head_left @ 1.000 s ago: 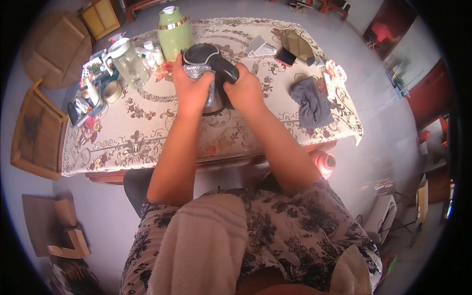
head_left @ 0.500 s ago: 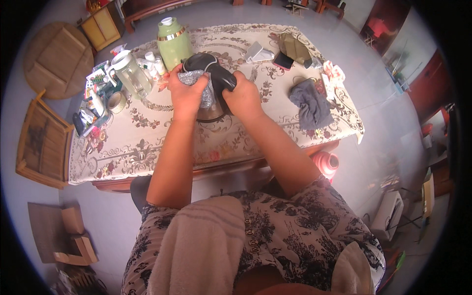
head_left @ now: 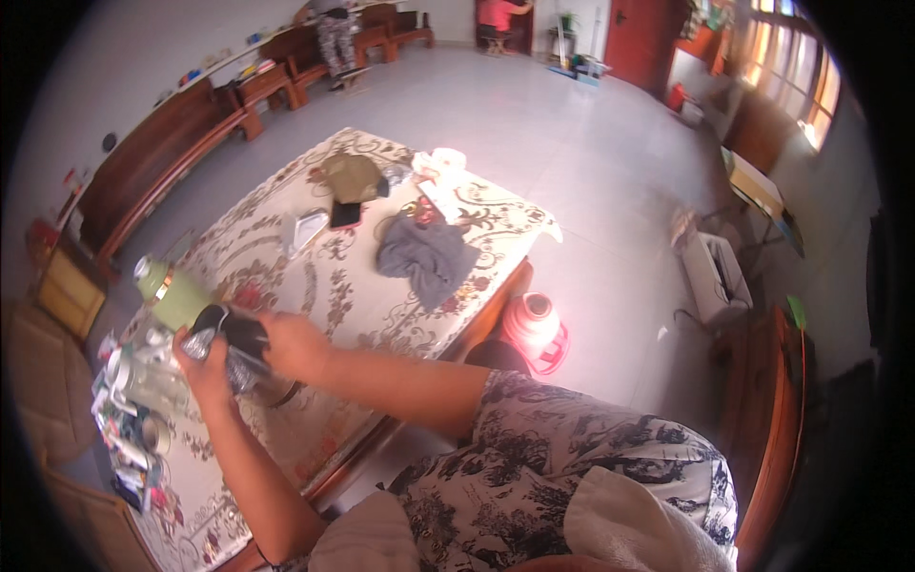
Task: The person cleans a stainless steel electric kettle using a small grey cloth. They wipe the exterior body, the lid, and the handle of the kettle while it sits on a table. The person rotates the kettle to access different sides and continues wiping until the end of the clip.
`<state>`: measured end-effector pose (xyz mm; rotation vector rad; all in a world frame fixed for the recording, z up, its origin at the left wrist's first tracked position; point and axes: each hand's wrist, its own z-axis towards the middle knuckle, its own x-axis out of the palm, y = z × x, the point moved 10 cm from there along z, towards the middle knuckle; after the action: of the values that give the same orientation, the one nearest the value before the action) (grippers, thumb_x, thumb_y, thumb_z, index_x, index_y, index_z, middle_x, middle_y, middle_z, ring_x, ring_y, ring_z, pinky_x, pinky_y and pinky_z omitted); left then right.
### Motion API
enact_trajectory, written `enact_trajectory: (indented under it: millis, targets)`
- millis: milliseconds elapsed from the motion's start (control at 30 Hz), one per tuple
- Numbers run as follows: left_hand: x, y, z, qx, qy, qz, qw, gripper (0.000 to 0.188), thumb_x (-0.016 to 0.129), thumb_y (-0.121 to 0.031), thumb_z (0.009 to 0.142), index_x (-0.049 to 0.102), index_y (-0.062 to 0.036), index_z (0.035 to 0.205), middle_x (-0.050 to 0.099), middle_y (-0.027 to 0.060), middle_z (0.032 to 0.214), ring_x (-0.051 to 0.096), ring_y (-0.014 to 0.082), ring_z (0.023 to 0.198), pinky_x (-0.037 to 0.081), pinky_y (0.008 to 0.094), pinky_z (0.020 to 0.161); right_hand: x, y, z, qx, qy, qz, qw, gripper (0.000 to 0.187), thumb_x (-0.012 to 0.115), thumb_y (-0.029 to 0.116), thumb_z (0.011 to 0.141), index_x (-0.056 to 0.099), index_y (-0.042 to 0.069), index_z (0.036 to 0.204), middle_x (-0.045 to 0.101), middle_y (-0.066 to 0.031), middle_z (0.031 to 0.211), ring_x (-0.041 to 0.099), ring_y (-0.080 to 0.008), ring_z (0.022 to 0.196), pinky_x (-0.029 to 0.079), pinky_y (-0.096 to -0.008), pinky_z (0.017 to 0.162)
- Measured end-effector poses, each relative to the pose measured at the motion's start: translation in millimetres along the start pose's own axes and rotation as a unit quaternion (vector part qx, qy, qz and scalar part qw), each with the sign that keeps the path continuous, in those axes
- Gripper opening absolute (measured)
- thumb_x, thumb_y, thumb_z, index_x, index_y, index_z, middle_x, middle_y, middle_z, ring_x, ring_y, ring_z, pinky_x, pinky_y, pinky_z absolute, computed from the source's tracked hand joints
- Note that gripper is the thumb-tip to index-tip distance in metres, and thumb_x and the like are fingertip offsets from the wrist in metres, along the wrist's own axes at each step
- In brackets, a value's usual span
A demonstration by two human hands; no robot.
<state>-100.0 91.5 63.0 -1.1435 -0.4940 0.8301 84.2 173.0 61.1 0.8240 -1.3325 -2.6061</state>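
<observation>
Over the left part of the flowered tablecloth (head_left: 315, 429), I have a dark kettle (head_left: 240, 332) between both hands. My right hand (head_left: 295, 348) is closed around its black handle. On the kettle's near left side, my left hand (head_left: 208, 377) presses a shiny silver cloth (head_left: 238, 372) against the wall, fingers curled over the rim. Behind the kettle stands a green thermos flask (head_left: 181, 300). A clear water jug (head_left: 152, 381) is to the left of my left hand. The kettle's base is partly hidden by my hands.
A grey cloth (head_left: 424, 257), a phone (head_left: 345, 215), a white holder (head_left: 305, 232) and an olive bag (head_left: 351, 178) lie farther along the table. A pink thermos (head_left: 534, 319) stands on the floor by the table's right side. Two people are across the room near wooden benches (head_left: 172, 162) and a doorway.
My view has swung to the right, so the table and kettle now appear farther left and turned. Both hands keep their hold on the kettle and the silver cloth.
</observation>
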Motion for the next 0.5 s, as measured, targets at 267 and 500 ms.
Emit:
enact_trajectory:
  millis: [267,500]
  targets:
    - [23.4,-3.8,-6.3,-0.019,0.036,-0.039,0.998,0.065,0.064,-0.007,0.079,0.035,-0.0098,0.138,0.049,0.0104,0.121,0.052,0.0203,0.102,0.043,0.0309,0.089,-12.5,-11.0,6.0,-0.007,-0.015,-0.016,1.000,0.032,0.064,0.005,0.070,0.052,-0.001,0.100,0.063,-0.0224,0.084,0.061,-0.0413,0.082,0.050,-0.0477,0.074]
    - [24.6,-2.9,1.8,-0.028,0.064,-0.031,0.997,0.072,0.065,-0.005,0.078,0.031,-0.0088,0.141,0.045,0.0119,0.128,0.050,0.0225,0.108,0.041,0.0322,0.094,-11.7,-13.5,3.9,0.022,0.003,-0.003,1.000,0.031,0.064,0.005,0.070,0.053,0.000,0.099,0.062,-0.0231,0.086,0.061,-0.0418,0.085,0.049,-0.0479,0.076]
